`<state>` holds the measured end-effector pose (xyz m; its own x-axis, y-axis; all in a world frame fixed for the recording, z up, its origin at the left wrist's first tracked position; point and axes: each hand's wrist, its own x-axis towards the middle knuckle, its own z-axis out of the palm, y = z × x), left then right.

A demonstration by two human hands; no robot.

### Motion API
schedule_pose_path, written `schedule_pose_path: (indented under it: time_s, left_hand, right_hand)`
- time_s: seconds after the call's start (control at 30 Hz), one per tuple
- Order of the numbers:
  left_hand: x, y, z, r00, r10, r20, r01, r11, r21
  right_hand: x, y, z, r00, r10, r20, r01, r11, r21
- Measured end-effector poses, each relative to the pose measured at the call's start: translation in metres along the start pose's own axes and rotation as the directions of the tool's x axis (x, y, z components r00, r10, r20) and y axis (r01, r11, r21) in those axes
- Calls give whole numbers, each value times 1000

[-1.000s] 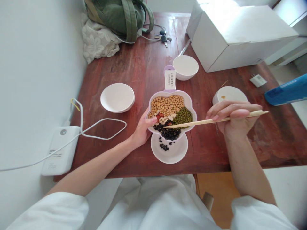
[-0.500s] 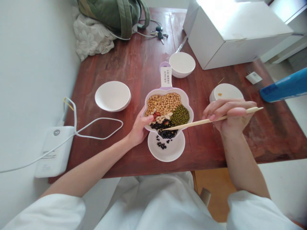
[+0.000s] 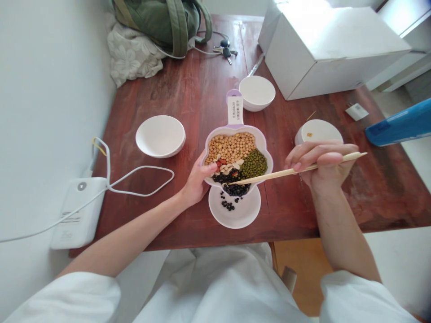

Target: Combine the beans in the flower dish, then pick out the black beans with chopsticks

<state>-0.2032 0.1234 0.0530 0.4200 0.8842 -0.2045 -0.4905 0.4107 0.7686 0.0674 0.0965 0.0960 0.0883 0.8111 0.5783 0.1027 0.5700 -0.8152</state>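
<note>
wooden chopsticks [image 3: 269, 175] in right fingers [image 3: 330, 158], at black beans [image 3: 237, 190]

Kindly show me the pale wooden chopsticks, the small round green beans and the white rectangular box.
Pale wooden chopsticks [image 3: 279, 173]: head view, on the shaft.
Small round green beans [image 3: 255, 163]: head view, heap's middle.
White rectangular box [image 3: 332, 68]: head view, near side.

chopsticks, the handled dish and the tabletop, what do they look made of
Chopsticks: probably bamboo or pale wood, fairly matte, judging by the even straw colour.
Handled dish: likely plastic, smooth, with a lilac edge around a white inside.
Tabletop: apparently wood, varnished, since reddish-brown streaks resemble grain and light leaves a soft sheen.
</note>
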Motion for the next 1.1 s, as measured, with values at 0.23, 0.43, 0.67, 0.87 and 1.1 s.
schedule_pose_path:
  time_s: [0.23, 0.43, 0.67, 0.87, 1.1]
  left_hand:
    - [0, 0, -1, 1000, 2, 20, -3, 1000, 7]
    - [0, 1, 0, 1000, -6, 12, 6, 1000, 17]
    - [1, 0, 0, 1000, -1, 2, 1, 1000, 13]
    - [2, 0, 0, 1000, 13, 17, -13, 1000, 21]
    - [1, -1, -1, 1000, 10, -1, -10, 1000, 4]
  right_hand:
    - [-2, 2, -3, 1000, -15, -18, 15, 1000, -3]
    - [-2, 1, -2, 1000, 14, -1, -14, 1000, -8]
    - [-1, -2, -1, 1000, 13, 20, -13, 1000, -20]
    - [2, -6, 1, 1000, 27, -3, -27, 1000, 6]
    - [6, -8, -3, 1000, -7, 2, 7, 1000, -8]
